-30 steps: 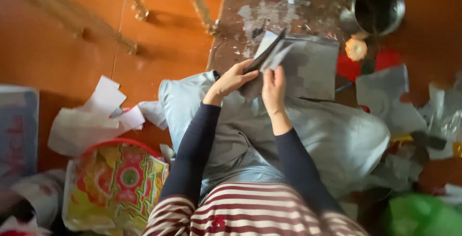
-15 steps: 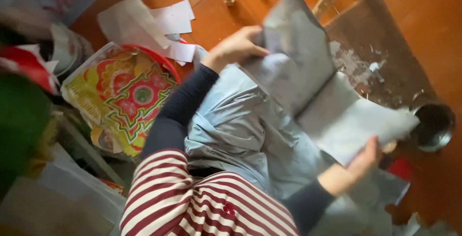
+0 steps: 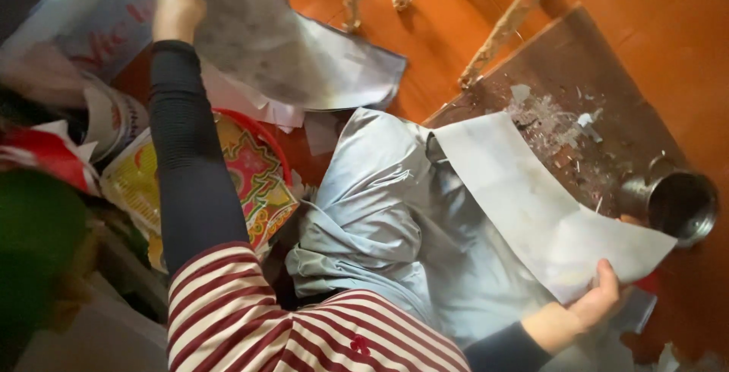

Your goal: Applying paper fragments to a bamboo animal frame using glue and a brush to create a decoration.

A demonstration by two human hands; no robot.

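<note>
left hand (image 3: 178, 4), grey sheet (image 3: 296, 61); right hand (image 3: 600, 304), white sheet (image 3: 547, 212)

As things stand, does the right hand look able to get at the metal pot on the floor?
Probably yes, though not freely. The right hand is close to the metal pot, with nothing solid between them, but it is gripping a pale paper sheet whose corner lies against the pot's rim.

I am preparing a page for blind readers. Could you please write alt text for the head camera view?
A seated person holds one sheet of grey paper up in the left hand and a paler sheet in the right hand, over a lap in grey trousers. A metal cup stands on a dark, paper-flecked board on the orange floor.
</note>
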